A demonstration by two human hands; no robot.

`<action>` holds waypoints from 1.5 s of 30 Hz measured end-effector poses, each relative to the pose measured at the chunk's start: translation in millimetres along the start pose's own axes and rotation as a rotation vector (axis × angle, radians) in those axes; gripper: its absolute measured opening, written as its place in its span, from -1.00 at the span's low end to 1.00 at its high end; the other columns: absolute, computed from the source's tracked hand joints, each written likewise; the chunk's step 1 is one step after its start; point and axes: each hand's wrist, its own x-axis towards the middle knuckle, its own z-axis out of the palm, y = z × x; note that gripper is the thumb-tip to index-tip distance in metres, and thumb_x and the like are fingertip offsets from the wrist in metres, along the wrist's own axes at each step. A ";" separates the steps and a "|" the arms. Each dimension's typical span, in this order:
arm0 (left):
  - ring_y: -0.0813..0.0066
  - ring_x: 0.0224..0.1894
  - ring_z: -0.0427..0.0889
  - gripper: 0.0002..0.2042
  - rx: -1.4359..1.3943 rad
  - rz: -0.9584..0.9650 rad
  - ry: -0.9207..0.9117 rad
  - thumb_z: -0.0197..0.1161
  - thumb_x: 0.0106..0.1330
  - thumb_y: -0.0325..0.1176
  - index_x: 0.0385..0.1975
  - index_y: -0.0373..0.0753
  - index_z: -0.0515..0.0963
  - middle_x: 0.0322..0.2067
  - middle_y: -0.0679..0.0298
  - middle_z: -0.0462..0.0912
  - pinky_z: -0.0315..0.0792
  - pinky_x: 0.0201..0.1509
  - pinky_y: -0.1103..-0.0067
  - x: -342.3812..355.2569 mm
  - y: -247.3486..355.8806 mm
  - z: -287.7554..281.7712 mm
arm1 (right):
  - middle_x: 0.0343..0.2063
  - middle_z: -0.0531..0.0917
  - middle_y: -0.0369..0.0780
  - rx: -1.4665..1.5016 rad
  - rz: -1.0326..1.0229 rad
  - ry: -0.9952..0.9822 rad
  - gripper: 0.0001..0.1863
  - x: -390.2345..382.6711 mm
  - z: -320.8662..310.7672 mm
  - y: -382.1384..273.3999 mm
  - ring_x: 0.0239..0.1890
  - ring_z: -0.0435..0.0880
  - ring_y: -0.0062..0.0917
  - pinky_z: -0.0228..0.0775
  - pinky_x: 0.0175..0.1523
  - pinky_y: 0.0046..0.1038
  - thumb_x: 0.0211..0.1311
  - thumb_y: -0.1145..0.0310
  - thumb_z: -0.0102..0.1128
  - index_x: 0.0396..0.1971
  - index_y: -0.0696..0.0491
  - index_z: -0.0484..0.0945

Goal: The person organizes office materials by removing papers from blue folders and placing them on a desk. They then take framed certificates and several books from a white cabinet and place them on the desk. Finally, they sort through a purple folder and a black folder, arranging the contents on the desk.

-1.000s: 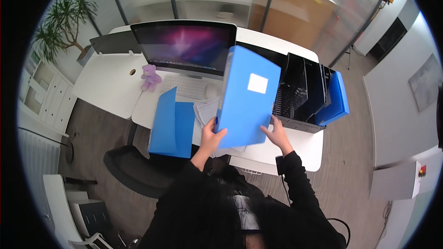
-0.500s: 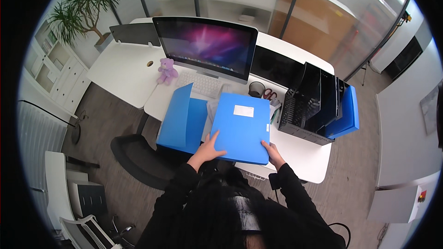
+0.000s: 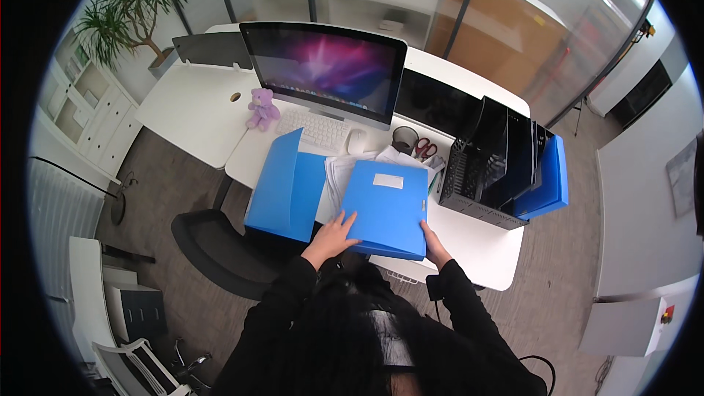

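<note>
Black perforated plastic forms the organizer [image 3: 484, 213] I see at the right of the white surface [image 3: 480, 257], with dark upright panels in it and an upright blue binder [image 3: 550, 176] at its right end. Near it sits a dark pen cup [image 3: 405, 139]; I cannot make out its contents. Scissors [image 3: 425, 148] lie just beside the cup. A closed blue file box [image 3: 385, 209] lies flat between my two hands, its label facing up, covering part of some loose papers [image 3: 336, 176]. My left grip [image 3: 332, 238] grasps its near left corner, fingers spread over the cover; my right grip [image 3: 435, 244] holds its right side near the front. What the fingers do underneath is hidden. Left of the box, an open blue folder [image 3: 275, 194] has one cover raised.
</note>
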 end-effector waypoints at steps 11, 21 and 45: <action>0.06 -0.20 0.43 -0.56 -0.148 -0.071 0.254 0.14 -0.01 -0.24 -0.08 -0.21 0.33 -0.18 -0.02 0.41 0.34 -0.14 0.38 17.0 -3.9 -26.1 | -0.04 0.32 -0.09 0.113 -0.072 0.008 -0.47 -1.0 16.2 -4.8 -0.01 0.33 -0.39 0.15 0.06 -0.42 0.21 0.10 -0.35 0.01 0.23 0.13; 0.16 -0.63 0.51 -0.46 -0.592 -0.350 0.503 -0.30 0.26 -0.08 -0.64 -0.47 0.42 -0.68 -0.01 0.47 0.40 -0.52 0.42 21.5 -60.5 -25.7 | -0.14 0.38 -0.10 0.151 -0.175 0.070 -0.55 -11.1 -7.7 -3.4 -0.12 0.40 -0.44 0.26 -0.04 -0.43 0.17 0.23 -0.24 -0.03 0.24 0.15; 0.29 -0.25 0.49 -0.49 -0.845 -0.309 0.570 0.12 0.04 -0.21 -0.09 -0.44 0.22 -0.19 0.00 0.42 0.38 -0.27 0.56 75.1 -39.3 27.2 | -0.25 0.39 -0.17 -0.434 -0.809 0.060 -0.58 -63.2 45.1 -53.3 -0.18 0.33 -0.56 0.15 -0.05 -0.53 0.03 0.37 -0.07 -0.08 0.21 0.18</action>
